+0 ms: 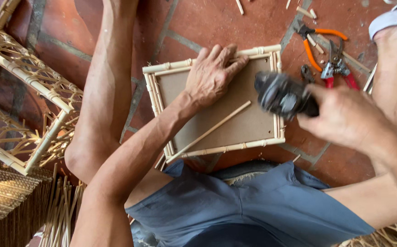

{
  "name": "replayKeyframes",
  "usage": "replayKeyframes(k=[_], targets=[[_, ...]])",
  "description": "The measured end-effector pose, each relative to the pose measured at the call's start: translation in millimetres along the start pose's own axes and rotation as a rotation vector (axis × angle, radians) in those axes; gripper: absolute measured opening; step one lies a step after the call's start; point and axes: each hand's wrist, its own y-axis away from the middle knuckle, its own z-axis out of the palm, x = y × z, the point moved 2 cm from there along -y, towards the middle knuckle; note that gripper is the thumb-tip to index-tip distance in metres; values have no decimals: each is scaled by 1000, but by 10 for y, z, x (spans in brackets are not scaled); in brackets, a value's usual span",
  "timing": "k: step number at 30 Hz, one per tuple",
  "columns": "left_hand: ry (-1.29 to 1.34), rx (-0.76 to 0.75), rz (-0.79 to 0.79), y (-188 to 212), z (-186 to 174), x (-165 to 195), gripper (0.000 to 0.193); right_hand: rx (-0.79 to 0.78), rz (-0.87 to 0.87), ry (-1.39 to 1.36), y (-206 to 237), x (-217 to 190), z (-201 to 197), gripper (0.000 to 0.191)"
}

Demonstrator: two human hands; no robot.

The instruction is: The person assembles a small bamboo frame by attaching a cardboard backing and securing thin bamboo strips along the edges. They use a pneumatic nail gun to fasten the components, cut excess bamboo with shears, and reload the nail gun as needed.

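A small square tray [262, 142] with a rattan cane rim and a brown board bottom lies on the red tile floor between my legs. My left hand [212, 73] presses flat on the tray's board near its far rim. A thin loose cane strip [210, 131] lies diagonally across the board. My right hand [347, 116] grips a black, blurred power tool [283, 96] held over the tray's right rim.
Orange-handled pliers [315, 43] and red-handled cutters [338, 68] lie on the floor to the right of the tray. A woven rattan frame [29, 87] stands at left, with a bundle of cane strips [63, 210] below it. Cane offcuts litter the tiles.
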Motion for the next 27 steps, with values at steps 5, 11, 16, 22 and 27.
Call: replayKeyframes(k=[5,11,16,22,27], targets=[[23,-26,-4,12,9,-19,45,592,-441,361,199,-84,262,67],[57,-42,-18,4,35,-19,45,613,-439,336,62,23,304,58],[80,-18,-28,-13,22,-31,42,610,-464,348,24,56,257,47],[87,14,-10,0,19,-38,40,633,-476,373,-13,50,345,44],[90,13,-9,14,35,-31,40,619,-485,328,23,29,337,40]])
